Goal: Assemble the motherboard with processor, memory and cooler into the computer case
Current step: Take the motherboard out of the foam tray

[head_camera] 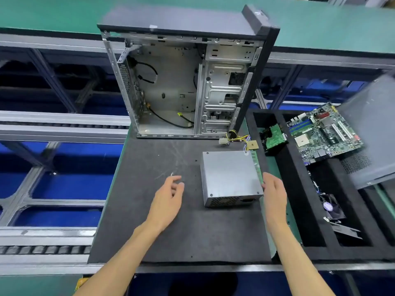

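An open computer case (181, 82) stands upright at the back of the black foam mat (149, 231), its inside bare but for loose cables. The green motherboard (322, 133) lies in a black foam tray (295, 189) to the right. A fan cooler (331, 207) sits lower in that tray. A small processor chip (254, 144) lies by the case's corner. A green memory stick (256, 167) lies along the right side of a grey power supply (229, 176). My left hand (168, 201) hovers over the mat, fingers relaxed, holding nothing. My right hand (274, 195) touches the memory stick's near end.
A green hard-drive board (273, 136) rests in the tray's upper compartment. The grey case side panel (372, 133) leans at the far right. Yellow and black power cables (237, 137) trail from the supply. Conveyor rails (53, 129) run along the left.
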Motion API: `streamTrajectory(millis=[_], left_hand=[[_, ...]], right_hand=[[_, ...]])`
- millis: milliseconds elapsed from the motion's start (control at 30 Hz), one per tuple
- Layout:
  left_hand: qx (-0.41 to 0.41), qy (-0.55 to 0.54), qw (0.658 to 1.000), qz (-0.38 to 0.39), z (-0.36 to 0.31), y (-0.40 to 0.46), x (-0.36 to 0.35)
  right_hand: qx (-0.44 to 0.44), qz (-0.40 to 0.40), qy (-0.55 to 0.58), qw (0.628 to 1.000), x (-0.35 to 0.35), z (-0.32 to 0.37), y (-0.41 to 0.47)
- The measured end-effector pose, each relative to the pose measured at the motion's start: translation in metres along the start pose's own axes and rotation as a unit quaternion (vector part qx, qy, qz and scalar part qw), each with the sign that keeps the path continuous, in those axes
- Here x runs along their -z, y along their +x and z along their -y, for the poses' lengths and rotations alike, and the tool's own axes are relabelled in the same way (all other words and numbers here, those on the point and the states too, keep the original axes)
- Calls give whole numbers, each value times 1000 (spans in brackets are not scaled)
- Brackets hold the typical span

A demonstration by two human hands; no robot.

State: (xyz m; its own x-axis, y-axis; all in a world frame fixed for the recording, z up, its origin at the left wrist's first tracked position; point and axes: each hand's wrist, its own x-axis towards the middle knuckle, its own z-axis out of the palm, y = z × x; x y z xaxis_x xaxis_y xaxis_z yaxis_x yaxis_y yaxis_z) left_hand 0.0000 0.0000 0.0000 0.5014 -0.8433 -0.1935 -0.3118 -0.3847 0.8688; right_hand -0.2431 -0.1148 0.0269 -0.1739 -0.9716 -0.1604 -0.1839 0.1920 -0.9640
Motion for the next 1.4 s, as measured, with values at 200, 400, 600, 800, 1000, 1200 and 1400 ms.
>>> streamTrajectory(millis=[200,400,600,800,1000,1200,1400], left_hand=[[81,-70,988,109,-44,15,-24],[122,-95,976,156,-56,22,-35],[132,-156,969,137,-52,27,-41],[166,-167,968,90,-55,30,-35],[165,-145,974,63,-60,26,-38],[133,-170,972,87,-98,13,-61],[79,-192,969,133,-146,-2,-100]], right_hand=[[-119,187,-25,975,-13,9,28],[-147,203,-31,968,-15,6,27],[-127,218,-38,967,-12,9,23],[-115,223,-1,968,-17,22,12],[-112,240,-49,963,-8,38,0],[-51,205,-53,976,31,70,4],[50,121,-65,989,86,105,21]])
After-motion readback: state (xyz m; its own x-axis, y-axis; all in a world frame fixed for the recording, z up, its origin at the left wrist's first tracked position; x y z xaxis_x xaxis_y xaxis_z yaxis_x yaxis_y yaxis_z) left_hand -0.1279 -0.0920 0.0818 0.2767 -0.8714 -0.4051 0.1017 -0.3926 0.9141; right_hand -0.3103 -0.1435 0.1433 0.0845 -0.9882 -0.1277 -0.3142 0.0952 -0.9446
